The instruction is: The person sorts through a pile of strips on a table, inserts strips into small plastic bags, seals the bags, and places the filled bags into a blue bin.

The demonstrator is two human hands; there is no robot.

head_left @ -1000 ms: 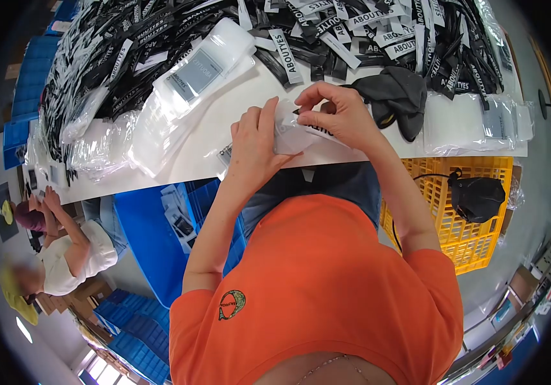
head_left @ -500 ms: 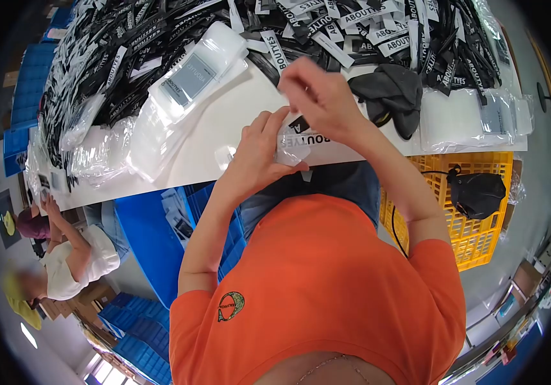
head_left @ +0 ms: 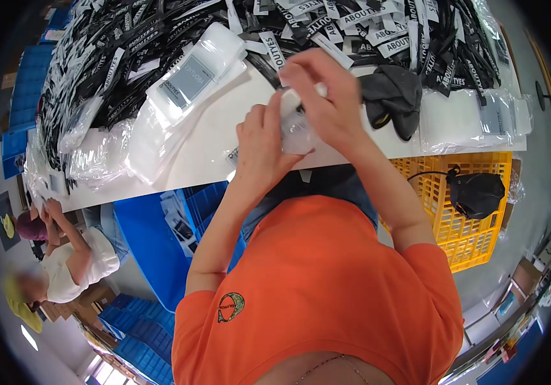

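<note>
A small clear plastic bag (head_left: pixel 297 131) with something white at its top is between my hands, above the near edge of the white table. My left hand (head_left: pixel 261 144) grips its left side, thumb below and fingers above. At its upper right, my right hand (head_left: pixel 332 99) has bent fingers closed around the top; they are slightly blurred and hide part of it. A dark cloth bundle (head_left: pixel 391 96) lies right of my right hand. To the left of my hands rests a stack of clear bags (head_left: pixel 185 83) with grey printed labels.
Black and white printed strips (head_left: pixel 365 25) are heaped across the back of the table (head_left: pixel 214 138). More clear bags (head_left: pixel 455 119) lie at the right. Below are a blue bin (head_left: pixel 150 250) and a yellow crate (head_left: pixel 461 244) with a black bag. A co-worker in white (head_left: pixel 86 263) is at left.
My right hand has moved its fingers down around the bag's top. The bag is lifted and turned, and the printed strip visible beneath my hands before is now mostly hidden.
</note>
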